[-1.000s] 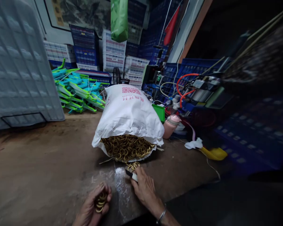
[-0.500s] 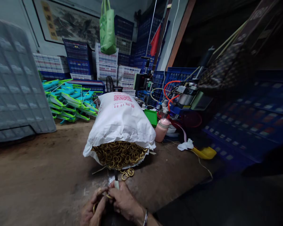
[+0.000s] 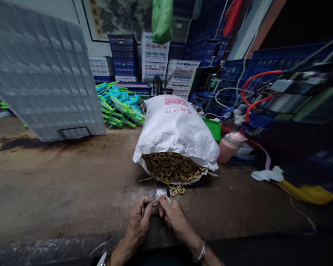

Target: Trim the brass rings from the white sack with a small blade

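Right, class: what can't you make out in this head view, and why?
In the head view:
Held rings: number hidden by the left hand.
White-handled tool: lower part covered by the right hand.
White sack: deeper contents hidden by its own wall.
Green bag: top cut off by the upper edge.

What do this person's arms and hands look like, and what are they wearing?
The left hand and right hand have no gloves, and no sleeve shows on the right forearm. A thin, shiny, silvery bangle curves around the right wrist. Something pale is at the left wrist, but the picture's edge cuts it off, so I can't tell what.
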A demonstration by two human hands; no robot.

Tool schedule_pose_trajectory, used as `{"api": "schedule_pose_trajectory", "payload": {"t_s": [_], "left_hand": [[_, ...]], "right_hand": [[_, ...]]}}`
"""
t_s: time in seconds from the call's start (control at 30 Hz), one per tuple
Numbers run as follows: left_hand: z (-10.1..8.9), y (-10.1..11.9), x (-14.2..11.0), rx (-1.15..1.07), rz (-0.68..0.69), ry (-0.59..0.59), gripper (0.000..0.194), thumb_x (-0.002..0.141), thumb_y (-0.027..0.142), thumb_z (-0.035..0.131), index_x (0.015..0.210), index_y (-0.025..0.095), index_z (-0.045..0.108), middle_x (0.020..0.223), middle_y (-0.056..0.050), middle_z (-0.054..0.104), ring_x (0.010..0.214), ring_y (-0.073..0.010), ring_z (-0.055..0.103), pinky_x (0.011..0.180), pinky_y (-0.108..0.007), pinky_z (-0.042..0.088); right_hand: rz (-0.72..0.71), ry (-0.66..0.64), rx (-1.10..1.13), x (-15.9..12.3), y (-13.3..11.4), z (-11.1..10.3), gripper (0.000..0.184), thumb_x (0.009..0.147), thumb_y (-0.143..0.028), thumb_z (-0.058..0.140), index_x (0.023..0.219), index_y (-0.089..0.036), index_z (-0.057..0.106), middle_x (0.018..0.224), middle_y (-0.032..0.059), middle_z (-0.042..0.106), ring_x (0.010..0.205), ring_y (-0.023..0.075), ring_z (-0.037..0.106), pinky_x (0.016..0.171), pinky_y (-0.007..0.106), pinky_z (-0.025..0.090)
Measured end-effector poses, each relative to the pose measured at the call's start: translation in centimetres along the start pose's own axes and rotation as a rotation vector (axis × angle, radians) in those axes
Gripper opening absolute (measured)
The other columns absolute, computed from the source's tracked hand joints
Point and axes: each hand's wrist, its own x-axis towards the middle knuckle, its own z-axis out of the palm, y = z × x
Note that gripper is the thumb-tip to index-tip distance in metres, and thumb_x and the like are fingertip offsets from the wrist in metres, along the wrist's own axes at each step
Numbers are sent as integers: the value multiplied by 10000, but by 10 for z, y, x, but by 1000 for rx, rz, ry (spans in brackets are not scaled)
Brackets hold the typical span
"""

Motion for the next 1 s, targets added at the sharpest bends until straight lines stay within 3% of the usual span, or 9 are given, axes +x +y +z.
{"api": "schedule_pose_trajectory", "payload": {"t_s": [0.1,0.23,0.37,0.47,0.57,0.7,0.83,0.9,1.0], "left_hand": [[0,-3,-2,35,-9,-56,154,793,246,472,728,180,595,628,-9,628,589,-138,578,574,-223,453],[-1,-2,-3,-79,-69,-127,138,795,247,478,747,182,589,636,-2,609,591,-129,546,594,-224,431],[-4,6,0,-293,-319,-207,193,794,322,493,686,170,543,583,23,515,529,-98,465,526,-200,381],[-5,10,0,-457,-553,-318,272,761,441,505,696,178,492,512,61,447,393,-59,365,390,-176,275],[-5,9,-1,-570,-699,-339,334,715,511,530,692,190,444,504,76,443,336,-36,321,340,-160,190],[-5,7,-1,-634,-727,-308,334,713,506,544,702,185,452,525,78,450,350,-29,344,338,-145,191],[-6,9,-1,-610,-722,-249,331,724,502,538,705,189,431,516,79,449,351,-30,339,334,-142,184],[-6,10,-1,-600,-701,-239,335,724,506,537,703,190,429,504,80,441,356,-34,336,338,-147,187],[-5,11,-2,-585,-683,-224,334,722,497,543,675,189,425,504,73,439,381,-42,350,357,-154,208]], "right_hand": [[-185,37,-209,2,1,0,282,799,-427,416,647,-192,446,547,-47,440,531,94,427,523,222,331],[-200,3,-295,6,-1,3,260,805,-393,401,644,-193,445,592,-41,442,578,110,418,551,235,324],[-208,34,-329,8,-1,5,206,788,-328,407,634,-193,438,594,-44,436,584,110,405,557,237,315],[-214,30,-328,8,-2,7,195,783,-319,411,642,-191,454,599,-41,456,595,113,420,569,236,323],[-196,0,-273,9,-4,7,204,783,-339,418,654,-189,468,598,-37,473,598,116,435,572,232,338],[-164,9,-251,11,-3,3,240,809,-351,376,668,-185,479,584,-27,481,572,122,452,563,235,353],[-287,86,-591,8,3,-3,190,809,-268,365,720,-192,515,597,-12,505,577,133,464,567,236,327],[-327,34,-736,4,6,-4,163,768,-174,379,792,-201,538,641,-3,555,607,139,500,580,231,319],[-324,-42,-858,-2,7,-3,278,682,-79,380,862,-217,541,711,1,613,660,144,550,597,223,313]]}}
